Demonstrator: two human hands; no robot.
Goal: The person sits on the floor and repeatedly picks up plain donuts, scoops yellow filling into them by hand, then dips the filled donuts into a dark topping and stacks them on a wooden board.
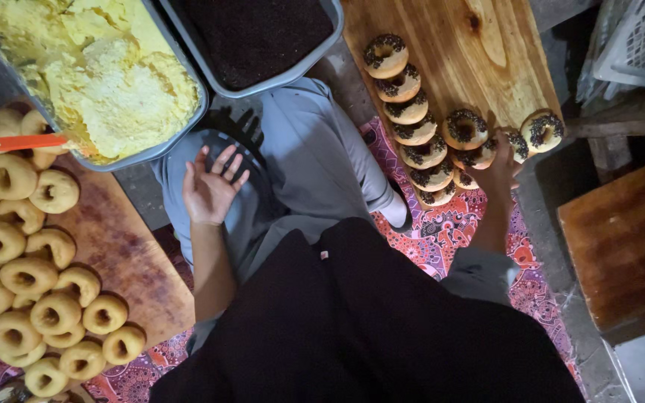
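Your right hand (500, 166) is out over the near edge of the wooden board (479, 52) on your right, fingers curled down onto a sprinkled doughnut (508, 143) at the end of the short second row; the hand covers most of it, so whether you are pinching it or only pressing it flat I cannot tell. That doughnut sits between two neighbours: one sprinkled ring (465, 128) on its inner side, one (543, 129) on its outer side, all three close, the middle one touching or nearly so. The long column of sprinkled doughnuts (412, 112) runs away from you along the board's inner side, slanting slightly, overlapping like tiles. Your left hand (210, 190) hangs palm up over your lap, fingers spread, holding nothing. It lies nearest the tray of yellow cream (106, 82) and the orange-handled spatula (24, 142) resting on it; the plain doughnuts (31, 276) are piled on the left board (125, 254), off to that hand's outer side and lower. The dark tray of sprinkles (255, 37) sits ahead, between the two boards. So: right hand works the finished row, left hand is free and closest to the cream and the plain pile.
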